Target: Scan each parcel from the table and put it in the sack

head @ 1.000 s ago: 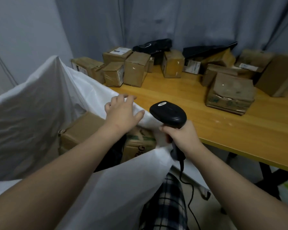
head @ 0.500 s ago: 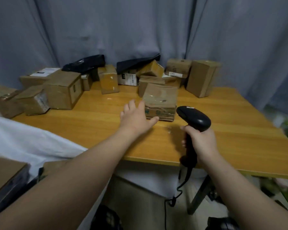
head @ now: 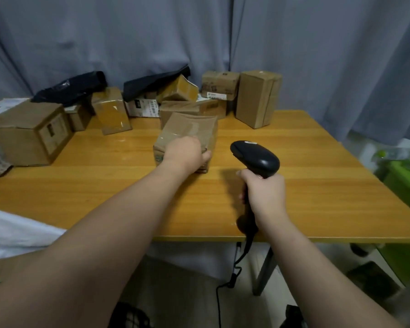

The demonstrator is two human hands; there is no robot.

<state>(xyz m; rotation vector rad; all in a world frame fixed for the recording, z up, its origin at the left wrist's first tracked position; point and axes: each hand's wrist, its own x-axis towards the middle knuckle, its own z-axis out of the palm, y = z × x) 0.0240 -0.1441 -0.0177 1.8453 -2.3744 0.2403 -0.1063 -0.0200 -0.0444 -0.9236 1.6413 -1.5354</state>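
A flat taped cardboard parcel (head: 189, 129) lies near the middle of the wooden table (head: 294, 162). My left hand (head: 187, 153) grips its near edge, fingers curled over the top and thumb at the right side. To its right my right hand (head: 265, 195) holds a black barcode scanner (head: 256, 157) by the handle, head up above the table and pointing away from me. The white sack (head: 17, 230) shows at the lower left, with a brown parcel (head: 7, 263) inside it partly hidden by my forearm.
Several cardboard boxes and two black plastic mailers (head: 74, 87) crowd the back and left of the table; a tall box (head: 258, 98) stands at the back right. The scanner cable (head: 232, 278) hangs below the table edge. A green bin (head: 405, 185) sits on the right.
My view swung from the sack to the table. My left hand left the sack's rim, reached forward and closed on the flat parcel. The scanner stayed in my right hand.
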